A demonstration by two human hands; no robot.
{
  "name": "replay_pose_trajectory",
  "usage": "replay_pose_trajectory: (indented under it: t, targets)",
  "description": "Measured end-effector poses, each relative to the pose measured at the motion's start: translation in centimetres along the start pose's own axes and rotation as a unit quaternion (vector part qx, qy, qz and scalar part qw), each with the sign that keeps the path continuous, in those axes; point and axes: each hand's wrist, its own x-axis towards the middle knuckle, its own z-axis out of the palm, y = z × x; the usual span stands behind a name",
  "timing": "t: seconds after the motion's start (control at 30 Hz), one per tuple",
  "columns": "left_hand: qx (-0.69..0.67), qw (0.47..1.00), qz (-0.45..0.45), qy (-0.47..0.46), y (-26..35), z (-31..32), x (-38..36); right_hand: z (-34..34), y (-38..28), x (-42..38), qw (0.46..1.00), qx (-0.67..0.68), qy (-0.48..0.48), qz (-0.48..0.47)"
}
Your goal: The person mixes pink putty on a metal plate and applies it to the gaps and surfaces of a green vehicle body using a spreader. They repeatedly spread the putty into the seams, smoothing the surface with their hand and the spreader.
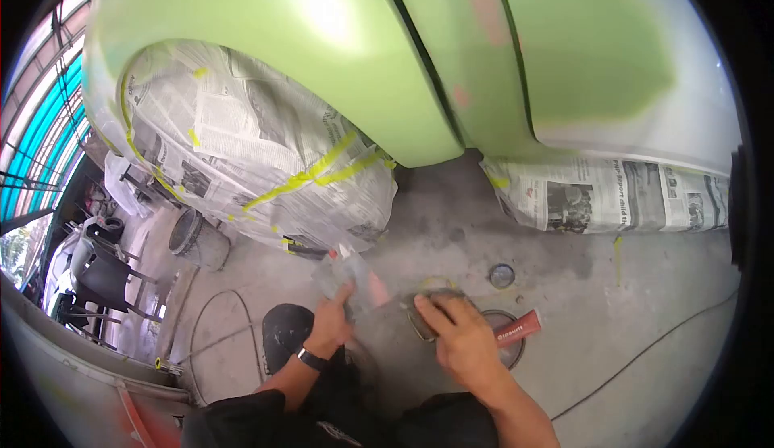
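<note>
My left hand [331,323], with a dark watch on its wrist, is closed on the edge of a flat, greyish, see-through sheet [347,279]. Beside it, my right hand [459,335] is closed round a dark, flat tool [423,319] whose exact kind I cannot make out. Both hands are low over the floor, a short way apart. A red tube [518,329] with white lettering lies across a round rim [504,359] just right of my right hand. Above them is a light green car body [322,69], its wheel area covered with taped newspaper [266,141].
A grey bucket [198,241] stands on the left, near dark chairs [101,279]. On the concrete floor [621,319] sit a small round tin [501,275] and a dark cable [645,347]. More newspaper [613,196] covers the lower car edge at right.
</note>
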Motion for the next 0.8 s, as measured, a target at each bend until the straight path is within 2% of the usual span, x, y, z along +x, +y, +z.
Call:
replay_pose_trajectory:
  t: [0.07, 0.1, 0.13, 0.2, 0.23, 0.3, 0.4, 0.5, 0.8]
  targets:
    - [0.019, 0.999, 0.038, 0.002, -0.4, -0.8, 0.7, -0.1, 0.9, -0.1, 1.000, -0.020, 0.017, 0.016]
    - [-0.059, 0.998, -0.001, 0.032, 2.5, 0.9, 1.4, -0.3, 0.8, 0.1, 0.999, -0.035, 0.034, 0.009]
    - [0.029, 0.996, 0.087, 0.017, 3.3, 0.9, 2.2, -0.6, 0.9, 0.5, 0.998, -0.051, 0.047, 0.006]
    - [0.030, 0.994, 0.104, -0.007, 7.3, 2.6, 2.0, -1.1, 0.4, 0.6, 0.994, -0.095, 0.056, -0.003]
    - [-0.058, 0.997, 0.045, -0.010, 11.3, 4.7, 1.2, -1.4, 0.0, 0.9, 0.990, -0.125, 0.060, -0.014]
    - [-0.152, 0.985, 0.059, -0.062, 13.4, 6.0, 1.2, -1.5, -0.5, 1.2, 0.980, -0.182, 0.074, -0.043]
    - [-0.142, 0.978, 0.117, -0.101, 14.6, 6.4, 1.0, -1.4, -1.1, 1.7, 0.966, -0.235, 0.085, -0.067]
    - [-0.110, 0.978, 0.127, -0.128, 14.8, 5.8, 0.8, -1.2, -1.7, 2.0, 0.960, -0.259, 0.080, -0.065]
    - [-0.070, 0.982, 0.092, -0.149, 14.9, 4.4, 0.2, 0.0, -2.5, 3.2, 0.950, -0.295, 0.051, -0.091]
